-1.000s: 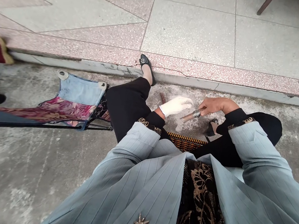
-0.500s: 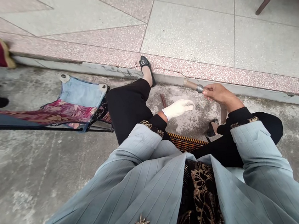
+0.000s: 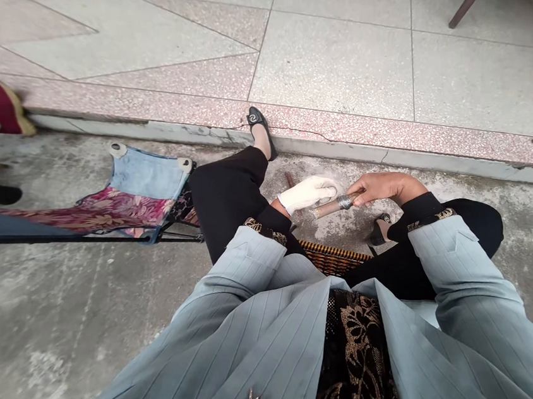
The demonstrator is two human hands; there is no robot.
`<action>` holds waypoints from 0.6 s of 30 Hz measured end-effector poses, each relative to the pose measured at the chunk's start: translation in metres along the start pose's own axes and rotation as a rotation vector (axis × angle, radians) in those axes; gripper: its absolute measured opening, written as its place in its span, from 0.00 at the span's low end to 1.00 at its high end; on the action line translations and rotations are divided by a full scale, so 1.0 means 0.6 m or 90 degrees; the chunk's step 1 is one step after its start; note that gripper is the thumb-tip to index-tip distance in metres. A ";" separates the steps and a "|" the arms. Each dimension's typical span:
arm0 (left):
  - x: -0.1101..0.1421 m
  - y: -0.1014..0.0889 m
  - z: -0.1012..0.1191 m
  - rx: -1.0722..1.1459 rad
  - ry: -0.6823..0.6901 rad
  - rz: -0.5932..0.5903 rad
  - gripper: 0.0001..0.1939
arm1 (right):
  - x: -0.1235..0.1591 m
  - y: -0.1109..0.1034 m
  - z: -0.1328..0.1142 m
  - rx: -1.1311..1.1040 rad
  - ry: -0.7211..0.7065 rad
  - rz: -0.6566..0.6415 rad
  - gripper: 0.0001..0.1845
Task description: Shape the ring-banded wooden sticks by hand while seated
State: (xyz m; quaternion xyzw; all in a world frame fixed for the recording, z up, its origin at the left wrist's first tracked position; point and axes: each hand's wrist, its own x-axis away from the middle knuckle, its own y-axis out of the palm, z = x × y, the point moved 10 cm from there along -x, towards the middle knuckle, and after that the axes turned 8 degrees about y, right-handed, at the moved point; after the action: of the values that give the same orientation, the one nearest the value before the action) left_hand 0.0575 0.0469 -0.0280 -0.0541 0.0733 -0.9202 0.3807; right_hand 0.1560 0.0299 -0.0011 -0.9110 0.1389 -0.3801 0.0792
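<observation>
I sit on a low woven stool (image 3: 331, 257) with my legs spread over rough concrete. My right hand (image 3: 384, 188) is bare and closed round a short brown rod-like tool with a metal band (image 3: 336, 204), held low and slanting down to the left. My left hand (image 3: 309, 192) wears a white glove and rests on the ground with its fingers curled next to the tool's tip, over a pale powdery patch (image 3: 340, 223). What lies under the glove is hidden. A thin dark stick (image 3: 289, 179) lies just behind the gloved hand.
A folding stool with a blue and floral cloth seat (image 3: 123, 200) stands at my left. A raised terrazzo step (image 3: 329, 148) runs across ahead, my left shoe (image 3: 257, 121) against it. A red object (image 3: 0, 109) lies far left; chair legs (image 3: 462, 9) show top right.
My right hand, which had lifted the tool up toward the step, has brought it back down against the gloved left hand. The gloved hand stayed on the ground.
</observation>
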 end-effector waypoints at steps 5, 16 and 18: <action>0.001 -0.019 -0.016 0.140 -0.027 0.117 0.22 | 0.030 -0.062 -0.025 -0.190 -0.060 0.199 0.22; 0.016 -0.042 0.073 -0.479 0.045 0.014 0.17 | 0.031 -0.128 -0.025 -0.032 0.093 0.506 0.13; 0.014 -0.056 0.081 -0.577 0.037 -0.009 0.17 | 0.020 -0.131 -0.030 0.083 0.125 0.501 0.13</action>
State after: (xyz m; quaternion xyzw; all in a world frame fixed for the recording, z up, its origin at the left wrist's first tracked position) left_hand 0.0361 0.0598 0.0263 -0.1896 0.4792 -0.7990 0.3099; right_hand 0.1664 0.0998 0.0391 -0.7410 0.4595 -0.4136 0.2623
